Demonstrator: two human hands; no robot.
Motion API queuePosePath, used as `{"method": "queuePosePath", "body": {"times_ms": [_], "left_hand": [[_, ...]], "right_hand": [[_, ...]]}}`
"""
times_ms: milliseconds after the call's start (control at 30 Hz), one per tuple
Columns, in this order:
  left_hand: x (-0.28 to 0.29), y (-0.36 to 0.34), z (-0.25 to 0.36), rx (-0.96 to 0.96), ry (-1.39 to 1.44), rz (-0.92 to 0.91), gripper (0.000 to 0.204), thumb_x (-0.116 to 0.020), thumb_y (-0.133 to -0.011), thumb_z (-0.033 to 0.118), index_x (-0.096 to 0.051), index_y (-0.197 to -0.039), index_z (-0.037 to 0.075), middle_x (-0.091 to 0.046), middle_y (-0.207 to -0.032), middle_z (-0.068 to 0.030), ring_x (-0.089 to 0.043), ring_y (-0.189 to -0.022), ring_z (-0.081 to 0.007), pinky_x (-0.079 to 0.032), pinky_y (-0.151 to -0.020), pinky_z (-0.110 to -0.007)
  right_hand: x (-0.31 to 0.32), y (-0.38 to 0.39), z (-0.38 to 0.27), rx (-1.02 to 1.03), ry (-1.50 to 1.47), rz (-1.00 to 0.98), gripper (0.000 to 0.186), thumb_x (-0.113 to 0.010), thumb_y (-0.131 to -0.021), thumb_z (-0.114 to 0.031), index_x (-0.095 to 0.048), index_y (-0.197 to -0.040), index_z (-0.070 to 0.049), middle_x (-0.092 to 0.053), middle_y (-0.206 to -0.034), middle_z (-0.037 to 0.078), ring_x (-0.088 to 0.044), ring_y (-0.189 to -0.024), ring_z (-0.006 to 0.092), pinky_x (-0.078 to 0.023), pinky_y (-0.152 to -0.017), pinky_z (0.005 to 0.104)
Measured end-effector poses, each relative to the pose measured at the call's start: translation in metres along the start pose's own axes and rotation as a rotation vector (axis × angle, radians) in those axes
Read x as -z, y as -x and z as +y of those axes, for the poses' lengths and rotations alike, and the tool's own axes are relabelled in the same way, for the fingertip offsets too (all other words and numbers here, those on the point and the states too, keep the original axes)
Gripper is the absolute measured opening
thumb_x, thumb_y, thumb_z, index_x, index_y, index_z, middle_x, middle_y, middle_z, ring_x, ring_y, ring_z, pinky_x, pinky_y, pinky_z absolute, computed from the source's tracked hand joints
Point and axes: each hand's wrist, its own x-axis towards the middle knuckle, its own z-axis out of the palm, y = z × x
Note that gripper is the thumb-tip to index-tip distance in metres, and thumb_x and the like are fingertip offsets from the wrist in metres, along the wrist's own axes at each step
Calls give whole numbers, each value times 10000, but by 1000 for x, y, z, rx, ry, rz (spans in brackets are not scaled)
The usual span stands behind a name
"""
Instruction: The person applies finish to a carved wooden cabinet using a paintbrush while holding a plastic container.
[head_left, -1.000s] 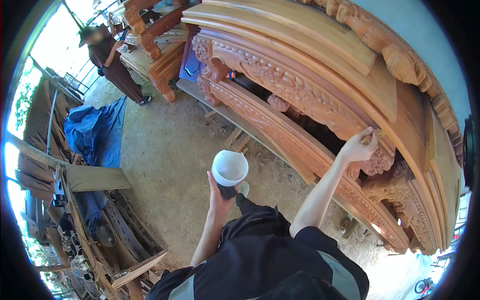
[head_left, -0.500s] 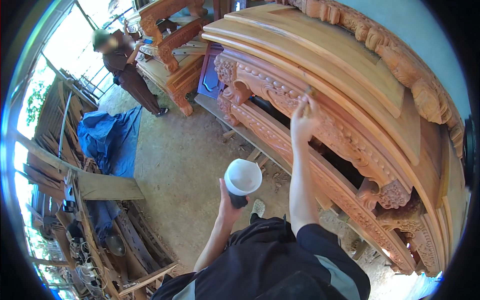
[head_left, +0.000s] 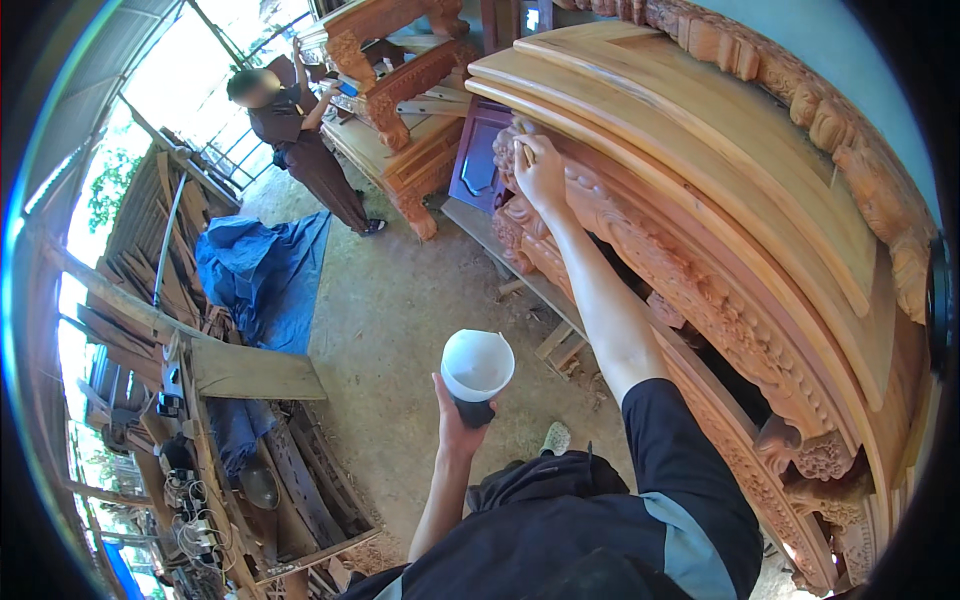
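My left hand (head_left: 460,420) is closed around the dark lower part of a white cup (head_left: 478,364), held mouth up over the floor; a little pale stuff seems to lie inside. Stretched far forward, my right hand (head_left: 541,172) grips a small brush (head_left: 521,131), mostly hidden by the fingers. The brush is at the far left corner of a carved reddish-wood cabinet (head_left: 690,255), just under its overhanging top. Beaded and scrolled carving runs along the cabinet's front.
Pale wooden boards (head_left: 700,130) lie stacked on the cabinet. Another person (head_left: 305,140) stands at the far left beside carved furniture (head_left: 400,120), holding a blue phone-like thing. A blue tarp (head_left: 260,280) lies on the floor; scrap wood and cables (head_left: 195,510) crowd the left.
My right hand has moved away and leftward along the cabinet's front to its far corner, with the brush. The view has swung right; the cup stays in my left hand.
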Motion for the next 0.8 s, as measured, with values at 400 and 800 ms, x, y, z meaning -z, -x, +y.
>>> {"method": "queuePosePath", "body": {"times_ms": [400, 800], "left_hand": [[-24, -53, 8, 147, -61, -41, 738, -396, -974, 711, -443, -1455, 153, -586, -1344, -99, -627, -1145, -384, -511, -653, -335], [-53, -97, -5, 358, -170, -177, 692, -411, -974, 710, -518, -1363, 148, -652, -1183, -73, -635, -918, -237, -518, -666, -351]], "right_hand": [[182, 103, -4, 124, 152, 372, 163, -671, -917, -24, -701, -1076, -9, -740, -971, 155, -723, -877, 282, -541, -757, 351], [499, 233, -35, -100, 1124, 1099, 160, -611, -965, -50, -697, -1028, 70, -748, -1004, 155, -728, -934, 259, -582, -859, 347]]}}
